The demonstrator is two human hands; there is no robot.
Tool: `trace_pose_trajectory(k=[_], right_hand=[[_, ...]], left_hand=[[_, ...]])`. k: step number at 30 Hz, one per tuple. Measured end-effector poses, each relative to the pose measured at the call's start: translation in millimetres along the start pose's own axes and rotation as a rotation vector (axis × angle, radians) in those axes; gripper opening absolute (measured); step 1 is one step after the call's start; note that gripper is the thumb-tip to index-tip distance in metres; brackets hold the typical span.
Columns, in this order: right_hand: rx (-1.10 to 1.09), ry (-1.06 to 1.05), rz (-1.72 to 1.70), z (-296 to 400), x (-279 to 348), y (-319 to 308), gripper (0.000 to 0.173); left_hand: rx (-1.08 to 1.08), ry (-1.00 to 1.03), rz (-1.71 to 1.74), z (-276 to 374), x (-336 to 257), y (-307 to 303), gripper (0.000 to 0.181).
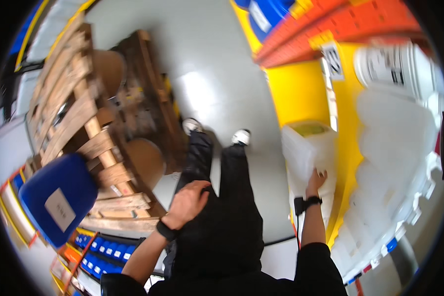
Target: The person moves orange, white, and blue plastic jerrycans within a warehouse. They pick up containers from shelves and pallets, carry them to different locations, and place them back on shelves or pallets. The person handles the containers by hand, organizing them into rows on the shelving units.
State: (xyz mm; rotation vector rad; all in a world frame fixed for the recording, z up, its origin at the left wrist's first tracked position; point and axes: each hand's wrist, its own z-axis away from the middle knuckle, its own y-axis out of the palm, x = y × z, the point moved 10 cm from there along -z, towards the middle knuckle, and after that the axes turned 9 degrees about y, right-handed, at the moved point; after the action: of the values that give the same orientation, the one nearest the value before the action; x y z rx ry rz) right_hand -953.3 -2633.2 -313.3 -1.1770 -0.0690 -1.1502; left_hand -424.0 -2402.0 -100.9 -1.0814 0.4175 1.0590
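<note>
My left hand hangs in front of my dark trousers, its back toward me, with a black band on the wrist. It appears loosely spread and holds nothing I can see. To the right, my right hand is beside a translucent white plastic container with something yellowish-green at its top. Its fingers are slightly apart and bent; whether they touch the plastic cannot be told. A black strap with a small box and cable is on that wrist.
A wooden pallet stands upright on the left, near brown round-ended drums and a blue container. On the right are a yellow rack surface, orange rack beam, white pail and several translucent jugs. Grey floor lies between.
</note>
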Motion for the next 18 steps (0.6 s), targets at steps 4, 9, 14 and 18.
trace_pose_trajectory(k=[4,9,14,18], right_hand=[[0.326,-0.096,0.202,71,22,41,0.048],[1.027,0.235,0.403,253,119,121,0.035],[1.053,-0.157,0.436,311,243,197,0.035],[1.165,-0.329,0.388,353,314,261,0.03]], left_hand=[[-0.109,0.053,0.073,41,-22,-52,0.026],[-0.459,-0.03,-0.059,132,-29,-200,0.022],[-1.209,-0.18,-0.345,327,-38,-385,0.02],[-1.787,-0.553,-0.539,489,-5,-469,0.029]])
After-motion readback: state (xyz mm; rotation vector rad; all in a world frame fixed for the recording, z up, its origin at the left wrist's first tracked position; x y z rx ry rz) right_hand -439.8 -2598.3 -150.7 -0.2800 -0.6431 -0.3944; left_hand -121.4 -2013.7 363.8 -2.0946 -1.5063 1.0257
